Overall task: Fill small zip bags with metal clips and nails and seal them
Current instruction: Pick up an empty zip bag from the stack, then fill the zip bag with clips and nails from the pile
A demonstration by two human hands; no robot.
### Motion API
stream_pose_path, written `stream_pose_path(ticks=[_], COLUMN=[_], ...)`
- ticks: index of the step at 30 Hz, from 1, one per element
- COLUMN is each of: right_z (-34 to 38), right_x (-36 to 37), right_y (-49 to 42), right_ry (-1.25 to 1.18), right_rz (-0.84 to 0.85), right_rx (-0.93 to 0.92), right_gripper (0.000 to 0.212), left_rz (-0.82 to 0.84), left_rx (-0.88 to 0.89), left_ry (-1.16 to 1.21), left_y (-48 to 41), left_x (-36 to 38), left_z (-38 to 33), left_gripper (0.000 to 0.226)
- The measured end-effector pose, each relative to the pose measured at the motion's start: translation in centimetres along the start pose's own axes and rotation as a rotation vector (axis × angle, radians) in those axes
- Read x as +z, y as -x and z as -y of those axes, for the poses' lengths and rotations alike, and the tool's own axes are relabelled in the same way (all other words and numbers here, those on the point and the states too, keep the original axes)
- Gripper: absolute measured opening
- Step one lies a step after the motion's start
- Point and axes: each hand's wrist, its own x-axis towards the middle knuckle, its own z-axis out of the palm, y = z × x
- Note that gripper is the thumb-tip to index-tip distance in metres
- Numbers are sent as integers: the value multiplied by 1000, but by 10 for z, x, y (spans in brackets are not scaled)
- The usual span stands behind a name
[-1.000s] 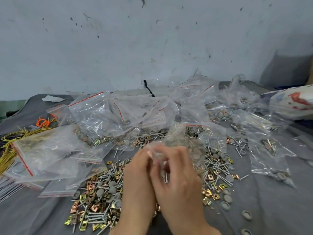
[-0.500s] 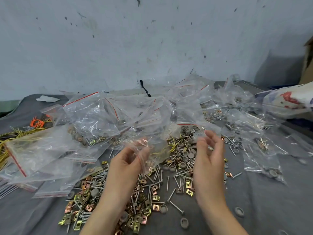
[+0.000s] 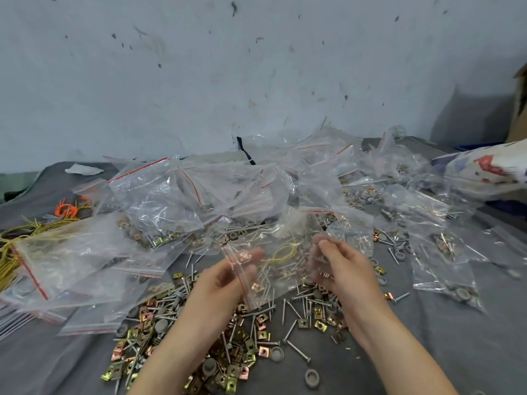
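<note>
Left hand (image 3: 228, 280) holds a small clear zip bag (image 3: 273, 272) up just above the bench (image 3: 456, 352), near centre. Its grip is clamped on the bag's left edge, thumb and fingers pinching at the red zip stripe. The bag hangs tilted with the stripe running down its left side. Inside it are a yellow wire loop (image 3: 285, 250), a brass clip and a few nails, all blurred.

Right hand (image 3: 342, 269) is at the bag's right edge with fingers loosely curled. Motion blur there, so cannot tell whether its grip is on the plastic or just beside it.

Loose metal clips (image 3: 242, 363), brass and copper coloured, lie in a pile on the bench under and near both wrists. They are mixed with nails (image 3: 296, 349) and grey caps (image 3: 310, 377).

A heap of bags (image 3: 185, 201), clear with red stripes, spreads across the far side of the bench from left to right, and several hold hardware. A yellow wire bundle (image 3: 17, 238) lies at the far left, with orange ties (image 3: 67, 209) just beyond it. A printed sack (image 3: 490, 169) sits at the right edge. A scuffed pale wall (image 3: 256, 67) stands behind.
</note>
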Motion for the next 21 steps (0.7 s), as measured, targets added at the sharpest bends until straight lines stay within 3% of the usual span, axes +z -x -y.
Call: stream_pose_path(ticks=[5, 10, 13, 18, 21], right_z=[7, 6, 3, -8, -10], right_x=[-2, -1, -2, -2, 3], right_y=[-6, -3, 1, 7, 3], right_ry=[71, 209, 550, 1145, 1316], right_rz=[-53, -55, -65, -144, -84], right_rx=[-80, -84, -229, -502, -632], right_gripper=[18, 18, 31, 59, 64], left_rz=[-143, -150, -194, -167, -64], left_rx=[-172, -164, -114, -145, -114], left_ry=[131, -21, -100, 2, -130], left_y=[-8, -6, -5, -8, -11], left_x=[-10, -5, -1, 13, 22], left_z=[5, 4, 1, -3, 2], left_gripper=[47, 37, 36, 27, 17])
